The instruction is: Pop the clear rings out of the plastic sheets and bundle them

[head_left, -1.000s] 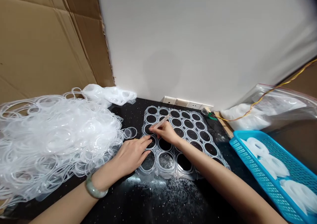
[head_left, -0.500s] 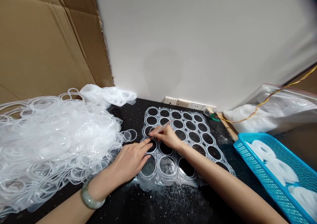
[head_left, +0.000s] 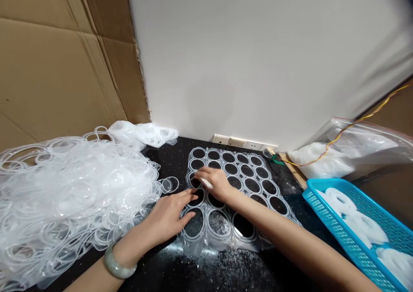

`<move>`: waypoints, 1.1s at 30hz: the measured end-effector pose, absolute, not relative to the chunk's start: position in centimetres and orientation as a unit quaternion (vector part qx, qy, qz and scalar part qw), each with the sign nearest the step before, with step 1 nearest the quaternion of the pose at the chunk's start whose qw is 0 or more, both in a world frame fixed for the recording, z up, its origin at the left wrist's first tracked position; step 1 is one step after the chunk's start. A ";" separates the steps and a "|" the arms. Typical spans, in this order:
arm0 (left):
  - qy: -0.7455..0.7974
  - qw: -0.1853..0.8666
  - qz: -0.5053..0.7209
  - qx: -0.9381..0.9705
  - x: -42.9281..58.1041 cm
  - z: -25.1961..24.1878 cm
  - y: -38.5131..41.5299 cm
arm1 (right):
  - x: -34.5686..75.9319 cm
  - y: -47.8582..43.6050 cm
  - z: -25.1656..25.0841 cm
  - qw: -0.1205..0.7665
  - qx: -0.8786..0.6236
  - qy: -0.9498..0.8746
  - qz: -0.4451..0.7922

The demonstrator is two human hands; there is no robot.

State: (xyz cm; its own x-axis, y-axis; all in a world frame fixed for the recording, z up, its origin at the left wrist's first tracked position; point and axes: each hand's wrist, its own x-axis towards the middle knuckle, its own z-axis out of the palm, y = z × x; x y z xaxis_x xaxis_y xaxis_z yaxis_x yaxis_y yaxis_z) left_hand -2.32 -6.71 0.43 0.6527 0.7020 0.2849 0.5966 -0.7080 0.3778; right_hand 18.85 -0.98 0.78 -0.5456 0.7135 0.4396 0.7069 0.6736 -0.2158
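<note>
A clear flexible sheet with rows of round, ringed openings lies flat on the black counter. My left hand, with a pale bangle on its wrist, rests at the sheet's left edge, fingers stretched out and holding nothing. Beyond its fingertips, my right hand is closed around a slim whitish tool, whose exact kind I cannot make out. The tip of that tool is hidden by the fingers, over an opening in the left column. White flecks lie in a near opening.
A large heap of clear plastic rings and film fills the left side. At right stands a blue basket with white ring-shaped pieces inside. Wall sockets, a yellow wire and a plastic bag are behind. Cardboard rises at left.
My right hand has turned, so the slim tool now lies low across its fingers instead of pointing up and away. My left hand has stayed at the sheet's edge. The view has shifted slightly.
</note>
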 end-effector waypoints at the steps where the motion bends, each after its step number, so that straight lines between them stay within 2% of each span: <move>1: 0.363 0.130 0.206 0.900 -2.4 0.5 -6.7 | 19.0 0.1 1.2 0.273 -0.417 -0.867 0.003; 6: 0.369 0.153 0.197 0.895 -2.4 0.5 -6.8 | 20.4 6.1 4.3 0.418 -0.469 -0.778 0.018; 9: 0.367 0.154 0.198 0.896 -2.5 0.6 -6.7 | 21.3 8.0 5.7 0.514 -0.505 -0.688 0.084; 11: 0.356 0.151 0.196 0.901 -2.8 1.0 -6.6 | 21.7 8.0 6.0 0.543 -0.526 -0.640 0.138; 17: 0.296 0.142 0.204 0.922 -3.2 3.9 -6.7 | 21.3 4.2 5.4 0.515 -0.515 -0.601 0.329; 21: 0.231 0.089 0.241 0.938 -2.5 5.3 -6.8 | 20.1 0.8 5.4 0.484 -0.467 -0.583 0.455; 23: 0.213 0.036 0.291 0.932 -2.3 5.4 -6.9 | 19.6 -0.8 5.5 0.478 -0.451 -0.569 0.495; 28: 0.246 -0.088 0.511 0.819 -2.2 5.0 -7.4 | 18.8 -3.3 6.2 0.484 -0.412 -0.527 0.564; 30: 0.286 -0.073 0.561 0.773 -1.8 5.3 -7.4 | 18.6 -4.0 6.5 0.486 -0.395 -0.525 0.576; 33: 0.362 0.047 0.548 0.753 -0.9 5.8 -6.8 | 18.2 -4.9 7.0 0.486 -0.376 -0.527 0.587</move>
